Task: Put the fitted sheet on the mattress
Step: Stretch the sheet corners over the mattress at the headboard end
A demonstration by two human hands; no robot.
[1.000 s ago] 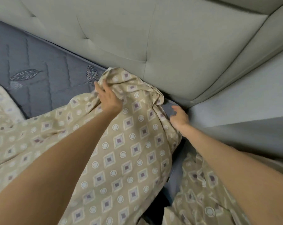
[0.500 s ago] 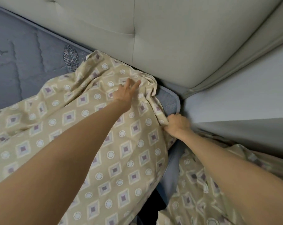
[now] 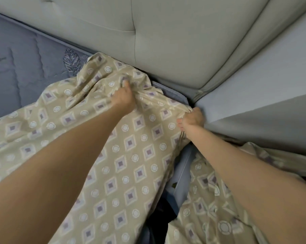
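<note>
1. Right at the head corner of the bed, the fitted sheet [image 3: 124, 155] lies only partly on the mattress [image 3: 25, 76]. It is thin beige cloth printed with purple-centred diamonds and white rings.
2. Its gathered edge is bunched and creased just short of the mattress corner [image 3: 174, 96], which pokes out bare beside it.
3. More of the same cloth hangs crumpled down the side of the bed at the lower right, below the mattress top.
4. The mattress is blue-grey and quilted in stitched panels. An embroidered leaf motif [image 3: 71, 63] sits just beside the sheet's far edge.
5. The left hand [image 3: 122, 100] rests on top of the mattress with its fingers curled down into the cloth, holding a fistful. Folds radiate from the grip.
6. The right hand [image 3: 191, 118] is at the corner's outer side. Its fingers are closed round the sheet's edge where the cloth draws into tight pleats, and its knuckles lie close against the grey surface beside the bed.
7. The headboard [image 3: 166, 41] is padded and covered in smooth pale grey-green fabric. Seams pull into a tufted dimple, and it touches the mattress's far edge.
8. A flat, matte grey surface [image 3: 271, 88] meets the headboard at the right.
9. Both forearms are bare and reach forward over the sheet.
</note>
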